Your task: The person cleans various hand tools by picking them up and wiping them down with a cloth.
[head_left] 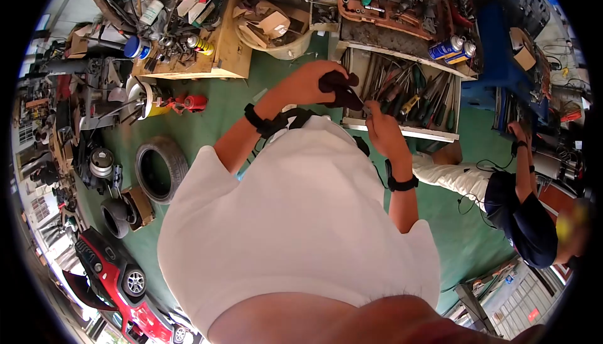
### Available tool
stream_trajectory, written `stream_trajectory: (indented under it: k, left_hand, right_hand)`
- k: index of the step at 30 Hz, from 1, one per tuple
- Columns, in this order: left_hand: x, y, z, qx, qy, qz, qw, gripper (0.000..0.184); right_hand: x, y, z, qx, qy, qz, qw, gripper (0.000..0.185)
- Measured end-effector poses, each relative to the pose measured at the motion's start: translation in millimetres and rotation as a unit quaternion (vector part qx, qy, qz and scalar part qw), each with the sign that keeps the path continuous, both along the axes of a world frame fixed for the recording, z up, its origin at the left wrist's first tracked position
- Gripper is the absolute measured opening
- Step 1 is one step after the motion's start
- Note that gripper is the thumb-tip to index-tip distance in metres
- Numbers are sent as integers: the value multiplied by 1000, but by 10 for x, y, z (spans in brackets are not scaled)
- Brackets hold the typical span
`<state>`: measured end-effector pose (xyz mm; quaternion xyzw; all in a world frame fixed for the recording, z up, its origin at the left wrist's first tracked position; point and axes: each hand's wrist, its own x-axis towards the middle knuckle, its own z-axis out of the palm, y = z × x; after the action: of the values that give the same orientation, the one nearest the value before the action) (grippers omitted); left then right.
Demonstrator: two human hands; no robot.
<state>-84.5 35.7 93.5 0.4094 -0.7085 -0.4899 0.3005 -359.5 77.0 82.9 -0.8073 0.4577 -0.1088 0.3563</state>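
Note:
My left hand (pixel 312 82) is closed around a dark cloth (pixel 340 89), which bunches up above its fingers and narrows to a point toward the right. Close beside that point, my right hand (pixel 384 129) has its fingers pinched together at a small greyish piece, too small to identify. Both hands are over the near left part of an open drawer (pixel 433 134). Screwdrivers and other long tools (pixel 419 96) lie in the drawer, several with green handles and one with a yellow handle.
Above the drawer, an orange tool case (pixel 389 18) holds wrenches; blue spray cans (pixel 446 48) stand beside it. A round bin (pixel 284 46) holds cardboard. Left are a wooden bench (pixel 220 61), tyre (pixel 161 169) and red car (pixel 125 287). A co-worker (pixel 521 209) reaches toward a blue cart (pixel 496 61) at right.

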Motion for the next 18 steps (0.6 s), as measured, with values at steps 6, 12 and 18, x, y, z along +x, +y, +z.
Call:
stream_trajectory:
  k: [6, 12, 18]
  left_hand:
    - [95, 99, 76, -83, -214, -98, 968, 53]
    - [594, 11, -191, -106, -156, 0, 982, 40]
    - [862, -7, 93, -85, -110, 113, 984, 40]
  right_hand:
    - [442, -112, 328, -48, 105, 83, 990, 39]
    - [740, -120, 255, -38, 90, 94, 991, 33]
    - [917, -105, 490, 50, 19, 24, 998, 28]
